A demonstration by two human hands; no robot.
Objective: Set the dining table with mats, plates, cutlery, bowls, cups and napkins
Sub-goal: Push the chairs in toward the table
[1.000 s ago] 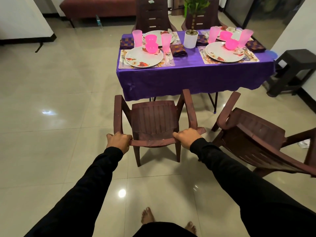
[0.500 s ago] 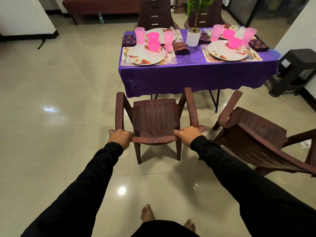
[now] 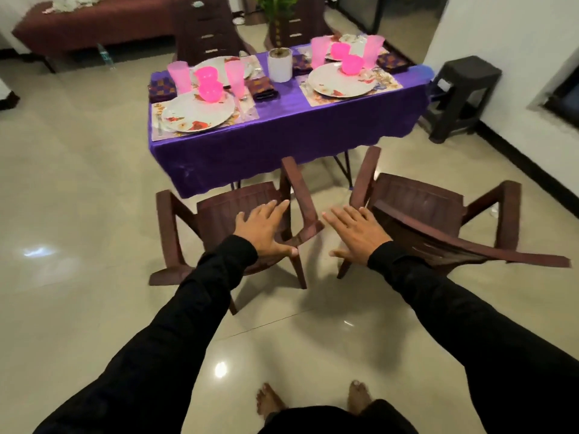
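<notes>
1. You are holding both hands flat with fingers spread, gripping nothing: left hand [image 3: 266,233] is hovering over the left chair [image 3: 232,220], right hand [image 3: 357,234] beside the right chair [image 3: 432,220].
2. Ahead of your hands, the table [image 3: 282,133] is carrying mats, plates [image 3: 199,112], napkins.
3. Pink bowls [image 3: 210,91] are sitting on plates, contents not discernible; cups [image 3: 179,77] likely light, tippable; take them low.
</notes>
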